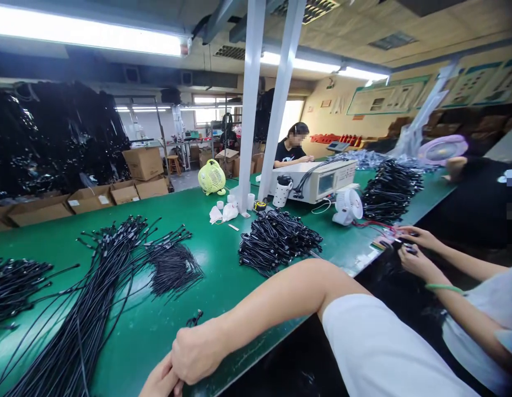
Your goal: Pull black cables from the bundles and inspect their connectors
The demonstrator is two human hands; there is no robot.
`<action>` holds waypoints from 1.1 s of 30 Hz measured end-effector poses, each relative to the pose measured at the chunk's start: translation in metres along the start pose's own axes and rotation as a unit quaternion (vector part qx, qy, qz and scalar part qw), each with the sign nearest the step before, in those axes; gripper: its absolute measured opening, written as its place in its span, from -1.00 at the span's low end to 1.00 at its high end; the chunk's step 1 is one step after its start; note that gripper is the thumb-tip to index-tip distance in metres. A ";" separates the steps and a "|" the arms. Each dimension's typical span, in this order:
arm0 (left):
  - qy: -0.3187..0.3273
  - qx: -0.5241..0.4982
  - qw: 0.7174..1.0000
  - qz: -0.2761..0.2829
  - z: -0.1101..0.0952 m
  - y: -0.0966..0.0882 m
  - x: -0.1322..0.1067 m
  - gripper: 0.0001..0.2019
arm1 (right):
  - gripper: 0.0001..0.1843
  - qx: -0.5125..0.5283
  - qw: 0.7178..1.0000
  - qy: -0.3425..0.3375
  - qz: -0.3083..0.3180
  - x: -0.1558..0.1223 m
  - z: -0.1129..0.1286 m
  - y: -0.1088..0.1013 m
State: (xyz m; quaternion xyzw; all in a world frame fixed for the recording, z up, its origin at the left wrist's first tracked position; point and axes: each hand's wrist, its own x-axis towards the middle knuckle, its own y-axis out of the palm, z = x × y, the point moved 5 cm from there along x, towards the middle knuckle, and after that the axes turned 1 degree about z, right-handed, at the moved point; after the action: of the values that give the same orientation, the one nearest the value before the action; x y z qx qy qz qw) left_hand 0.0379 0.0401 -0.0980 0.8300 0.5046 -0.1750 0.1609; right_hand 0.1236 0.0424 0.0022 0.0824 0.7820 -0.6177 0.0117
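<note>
My right hand (201, 348) is closed in a fist just above the near edge of the green table. A short black cable (194, 318) with a small connector end sticks out above its knuckles. My left hand (160, 380) meets it from below, fingers bent in against the right hand; the bottom of the frame cuts it off, and whatever its fingers grip is hidden. To the left of both hands lies a long bundle of straight black cables (101, 292). A smaller bunch of thin black cables (175, 270) rests behind them.
A pile of coiled black cables (276, 240) lies mid-table, with another pile (392, 190) farther right. More cables (20, 286) sit at far left. Beside the white posts (249, 110) are a tester box (317, 179), a white fan (347, 207) and a green fan (212, 176). A co-worker's hands (416, 253) work at right.
</note>
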 end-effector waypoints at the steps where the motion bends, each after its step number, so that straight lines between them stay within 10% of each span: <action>1: 0.029 0.005 0.999 -0.042 -0.002 -0.006 0.001 -0.34 | -0.77 0.030 0.998 0.057 0.001 0.001 -0.007 0.001; 5: 0.111 -0.030 0.969 -0.218 -0.018 -0.026 -0.004 -0.38 | -0.78 0.239 0.908 0.325 -0.118 -0.008 -0.032 0.001; 9: 0.151 -0.076 0.962 -0.213 -0.043 -0.028 -0.013 -0.41 | -0.80 0.565 0.656 0.415 -0.280 -0.018 -0.030 0.019; 11: 0.192 -0.046 0.962 -0.188 -0.053 -0.026 -0.020 -0.45 | -0.81 0.633 0.584 0.425 -0.280 -0.022 -0.026 0.031; 16: 0.275 0.216 0.927 -0.133 -0.054 -0.012 -0.028 -0.52 | -0.81 0.560 0.624 0.470 -0.276 -0.048 -0.031 0.030; 22: 0.130 0.062 0.981 -0.126 -0.052 -0.023 -0.025 -0.46 | -0.76 0.320 0.873 0.317 -0.185 -0.028 0.010 0.009; 28: 0.193 0.183 0.964 -0.002 -0.060 0.004 -0.040 -0.58 | -0.79 0.391 0.794 0.428 -0.183 -0.038 -0.019 0.029; 33: 0.118 0.016 0.991 -0.065 -0.042 0.010 -0.023 -0.34 | -0.83 0.389 0.791 0.424 -0.207 -0.043 -0.024 0.015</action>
State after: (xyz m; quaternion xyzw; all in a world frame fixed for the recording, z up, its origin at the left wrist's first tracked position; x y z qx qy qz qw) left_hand 0.0421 0.0366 -0.0491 0.8125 0.5704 -0.0937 0.0749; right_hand 0.1699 0.0643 -0.0015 0.1697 0.3998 -0.7604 -0.4828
